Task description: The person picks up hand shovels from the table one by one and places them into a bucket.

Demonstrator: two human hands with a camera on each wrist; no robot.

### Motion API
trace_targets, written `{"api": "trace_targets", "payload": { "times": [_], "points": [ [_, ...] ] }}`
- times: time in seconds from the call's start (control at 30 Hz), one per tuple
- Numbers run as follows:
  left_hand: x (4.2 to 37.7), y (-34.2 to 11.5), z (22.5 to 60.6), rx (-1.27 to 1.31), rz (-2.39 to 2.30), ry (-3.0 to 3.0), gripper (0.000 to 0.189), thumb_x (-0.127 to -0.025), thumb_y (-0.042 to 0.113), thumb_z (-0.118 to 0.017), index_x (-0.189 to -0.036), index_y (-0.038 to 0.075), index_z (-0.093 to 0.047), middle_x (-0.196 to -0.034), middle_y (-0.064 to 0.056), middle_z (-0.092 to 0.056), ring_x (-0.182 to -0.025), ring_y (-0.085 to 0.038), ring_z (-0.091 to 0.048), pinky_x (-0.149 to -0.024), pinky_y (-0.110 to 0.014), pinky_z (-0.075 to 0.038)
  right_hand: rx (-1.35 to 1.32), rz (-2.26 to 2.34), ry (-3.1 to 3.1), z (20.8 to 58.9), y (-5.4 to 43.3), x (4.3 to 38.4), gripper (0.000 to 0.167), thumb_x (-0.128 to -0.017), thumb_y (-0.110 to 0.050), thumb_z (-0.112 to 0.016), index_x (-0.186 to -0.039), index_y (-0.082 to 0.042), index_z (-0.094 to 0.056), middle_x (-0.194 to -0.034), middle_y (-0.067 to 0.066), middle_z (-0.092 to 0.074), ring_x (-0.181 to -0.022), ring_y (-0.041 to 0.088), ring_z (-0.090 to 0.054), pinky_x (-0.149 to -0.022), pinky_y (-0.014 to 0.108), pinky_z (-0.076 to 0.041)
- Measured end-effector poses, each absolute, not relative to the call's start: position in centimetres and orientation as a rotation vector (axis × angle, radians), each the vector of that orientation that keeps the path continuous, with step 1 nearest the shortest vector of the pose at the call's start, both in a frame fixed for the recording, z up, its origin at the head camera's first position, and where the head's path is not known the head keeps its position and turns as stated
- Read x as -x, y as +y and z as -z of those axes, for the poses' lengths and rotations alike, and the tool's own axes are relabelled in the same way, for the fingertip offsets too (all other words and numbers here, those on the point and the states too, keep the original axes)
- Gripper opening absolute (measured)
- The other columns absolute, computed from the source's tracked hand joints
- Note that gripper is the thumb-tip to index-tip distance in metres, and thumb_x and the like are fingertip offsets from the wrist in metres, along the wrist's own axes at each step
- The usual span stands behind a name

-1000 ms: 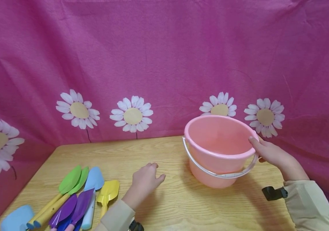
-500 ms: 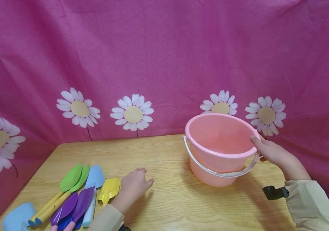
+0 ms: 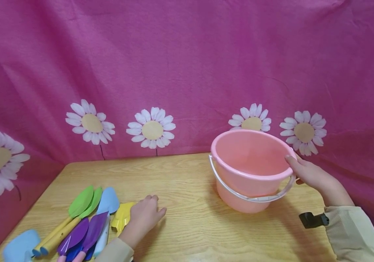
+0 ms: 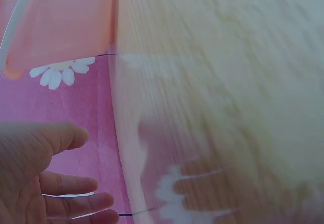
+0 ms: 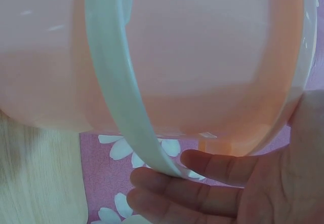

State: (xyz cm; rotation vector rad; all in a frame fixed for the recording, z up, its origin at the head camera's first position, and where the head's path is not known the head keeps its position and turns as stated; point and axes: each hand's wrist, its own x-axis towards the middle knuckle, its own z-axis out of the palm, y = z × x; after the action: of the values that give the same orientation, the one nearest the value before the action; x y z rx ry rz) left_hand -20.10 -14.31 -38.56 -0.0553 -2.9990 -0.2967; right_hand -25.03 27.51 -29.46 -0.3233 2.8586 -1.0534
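Note:
A pink plastic bucket (image 3: 246, 191) with a white handle (image 3: 259, 199) hanging down its front is at the right side of the table. My right hand (image 3: 314, 178) grips its right rim, thumb over the edge. In the right wrist view the fingers (image 5: 217, 168) lie under the rim, close to the handle's end. My left hand (image 3: 144, 217) hovers low over the table with loose fingers, holding nothing. It partly covers the yellow toy shovel (image 3: 119, 217) beside it. The left wrist view shows that thumb and fingers apart, with the bucket's wall (image 4: 66, 21) beyond.
Left of the yellow shovel lie green trowels (image 3: 81, 201) with yellow handles, purple trowels (image 3: 95, 228), a light blue shovel (image 3: 108, 201) and another light blue piece (image 3: 22, 244). A magenta cloth (image 3: 187, 72) with daisies hangs behind the wooden table (image 3: 187, 182).
My left hand has moved leftward and slightly toward me, from the bare tabletop to beside the yellow shovel. My right hand and the bucket have stayed nearly still.

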Motion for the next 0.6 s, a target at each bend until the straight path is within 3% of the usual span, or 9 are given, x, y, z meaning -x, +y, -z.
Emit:
{"api": "trace_targets", "payload": {
  "times": [0.37, 0.6],
  "points": [
    [19.5, -15.5, 38.6, -0.032, 0.241, -3.034, 0.035, -0.078, 0.035, -0.065, -0.089, 0.002, -0.060, -0.076, -0.005, -0.053, -0.060, -0.020, -0.052, -0.045, -0.034, -0.040, 0.360, 1.061, 2.849, 29.6, 27.5, 25.4, 0.067, -0.096, -0.039, -0.018, -0.132, 0.017, -0.015, -0.109, 0.033, -0.050, -0.097, 0.038, -0.050, -0.070, 0.041, -0.048],
    [19.0, -16.5, 38.7, -0.079, 0.178, -3.003, 0.032, -0.076, 0.032, -0.067, -0.083, 0.002, -0.059, -0.075, -0.007, -0.053, -0.062, -0.024, -0.054, -0.046, -0.038, -0.042, 0.378, 1.058, 2.834, 29.7, 27.8, 25.5, 0.066, -0.096, -0.038, -0.017, -0.132, 0.017, -0.014, -0.103, 0.028, -0.054, -0.095, 0.036, -0.050, -0.070, 0.041, -0.047]
  ]
}}
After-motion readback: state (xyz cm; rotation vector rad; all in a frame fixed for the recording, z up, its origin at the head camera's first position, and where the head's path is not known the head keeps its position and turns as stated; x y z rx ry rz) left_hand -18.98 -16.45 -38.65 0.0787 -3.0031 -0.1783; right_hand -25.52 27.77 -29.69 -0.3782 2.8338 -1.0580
